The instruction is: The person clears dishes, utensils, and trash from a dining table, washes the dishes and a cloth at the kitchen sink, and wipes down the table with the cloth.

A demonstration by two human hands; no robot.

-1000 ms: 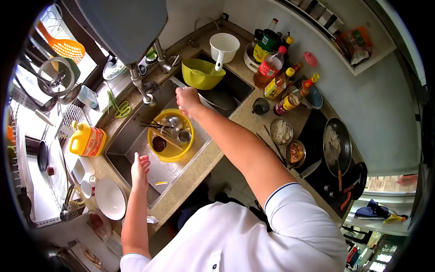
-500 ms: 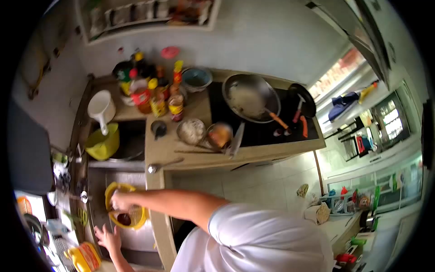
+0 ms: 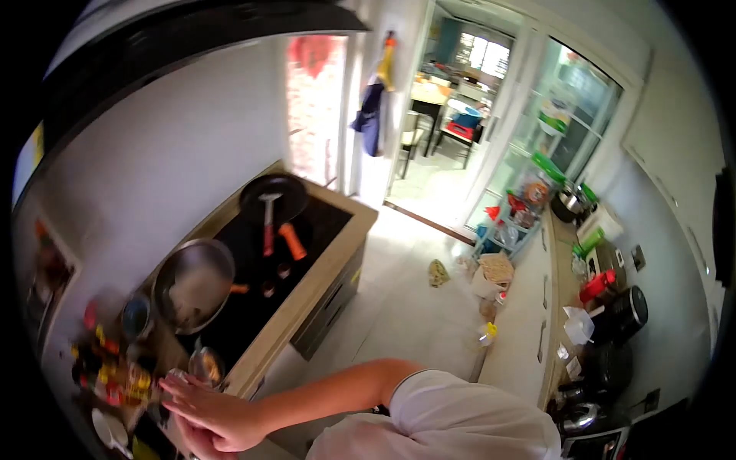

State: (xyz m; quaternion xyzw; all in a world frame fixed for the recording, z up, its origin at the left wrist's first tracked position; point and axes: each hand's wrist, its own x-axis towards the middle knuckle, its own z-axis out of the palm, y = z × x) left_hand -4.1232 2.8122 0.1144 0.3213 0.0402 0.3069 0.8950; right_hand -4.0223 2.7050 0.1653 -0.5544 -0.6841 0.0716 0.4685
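Note:
My right hand (image 3: 222, 418) reaches over the counter at the lower left, its fingers stretched out and nothing seen in them. Just beneath it, at the bottom edge, my left hand (image 3: 198, 443) shows in part, close against the right; its fingers are mostly hidden. Beside the fingertips stands a small bowl of orange-brown food (image 3: 207, 368). Farther up, a wok (image 3: 195, 285) with pale food sits on the black cooktop (image 3: 253, 238). Sauce bottles (image 3: 115, 383) crowd the left, blurred. Below them is a white handled pot (image 3: 110, 429).
A black frying pan (image 3: 274, 199) rests at the cooktop's far end. Across the tiled floor (image 3: 391, 307), a right-hand counter (image 3: 563, 307) holds a black appliance (image 3: 621, 316) and a kettle (image 3: 579, 418). A crumpled cloth (image 3: 438, 274) lies on the floor, near a glass sliding door (image 3: 567, 115).
The view has swung from the sink towards the cooktop and doorway. My hands have left the yellow basin in the sink and come close together over the counter.

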